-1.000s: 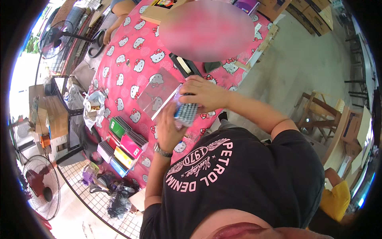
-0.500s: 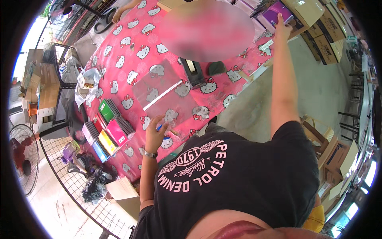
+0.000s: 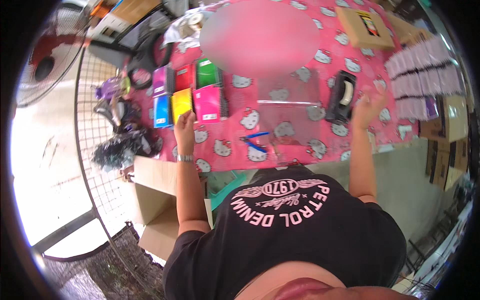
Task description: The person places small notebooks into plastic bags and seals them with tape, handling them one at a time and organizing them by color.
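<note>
My left hand [image 3: 184, 125] is closed at the lower edge of a yellow spiral notebook [image 3: 182, 101], fingertips pinched on its corner. Around that notebook stand stacks of spiral notebooks: purple [image 3: 161, 80], red [image 3: 183, 76], green [image 3: 206, 72], blue [image 3: 162, 110] and magenta [image 3: 207, 104]. Over the table's right side, my right hand [image 3: 369, 108] is empty with its fingers apart, slightly blurred. Beside it is a black tape dispenser [image 3: 340, 100]. Between my hands lie a clear plastic sleeve [image 3: 288, 117] and blue-handled pliers [image 3: 256, 141].
The pink patterned tablecloth [image 3: 232, 162] covers the table. Plastic-wrapped stacks [image 3: 425, 75] line its right end, with a cardboard box [image 3: 364, 29] farther back. An open carton [image 3: 155, 200] stands below the left front edge, near a wire grid [image 3: 102, 185]. A blurred oval hides the far middle.
My right hand has left the purple notebook at the wrapped stacks and come back over the table. My left hand has moved from beside the pliers to the yellow notebook. The view has turned left.
</note>
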Demonstrator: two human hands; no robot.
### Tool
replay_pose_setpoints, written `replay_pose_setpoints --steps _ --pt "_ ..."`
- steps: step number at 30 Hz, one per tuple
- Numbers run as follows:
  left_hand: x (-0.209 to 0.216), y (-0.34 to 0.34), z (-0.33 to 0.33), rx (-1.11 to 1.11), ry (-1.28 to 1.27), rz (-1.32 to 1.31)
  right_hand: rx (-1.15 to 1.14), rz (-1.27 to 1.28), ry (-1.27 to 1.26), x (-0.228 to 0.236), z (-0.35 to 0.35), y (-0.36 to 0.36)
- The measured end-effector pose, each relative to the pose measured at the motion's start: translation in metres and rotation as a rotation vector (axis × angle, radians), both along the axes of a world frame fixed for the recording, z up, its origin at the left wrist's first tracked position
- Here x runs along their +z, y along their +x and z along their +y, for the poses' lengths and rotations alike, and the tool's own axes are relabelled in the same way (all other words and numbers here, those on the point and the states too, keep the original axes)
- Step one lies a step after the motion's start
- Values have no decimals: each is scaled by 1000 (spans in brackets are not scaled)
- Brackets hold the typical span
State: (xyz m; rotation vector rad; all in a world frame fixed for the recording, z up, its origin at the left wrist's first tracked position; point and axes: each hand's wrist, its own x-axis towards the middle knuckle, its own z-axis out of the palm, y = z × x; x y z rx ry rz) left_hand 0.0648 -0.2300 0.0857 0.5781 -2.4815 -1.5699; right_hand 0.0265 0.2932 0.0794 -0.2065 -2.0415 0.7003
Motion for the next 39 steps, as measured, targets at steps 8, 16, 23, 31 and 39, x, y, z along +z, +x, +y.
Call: replay_pose_setpoints --steps 8,16,23,31,39 --pt "-27 -100 -212 267 -374 142 1197 -601 -259 -6 -363 -96" --pt "-81 -181 -267 122 -452 -198 715 -1047 -92 -62 -527 -184" --pt "-79 -206 -272 -23 -337 -365 365 -1043 109 -93 -556 -189" --pt "-25 -177 -249 -19 855 -22 349 -1125 -44 -79 -539 -204" --pt "-23 -106 -184 124 1347 147 982 -631 -426 14 -509 -186"
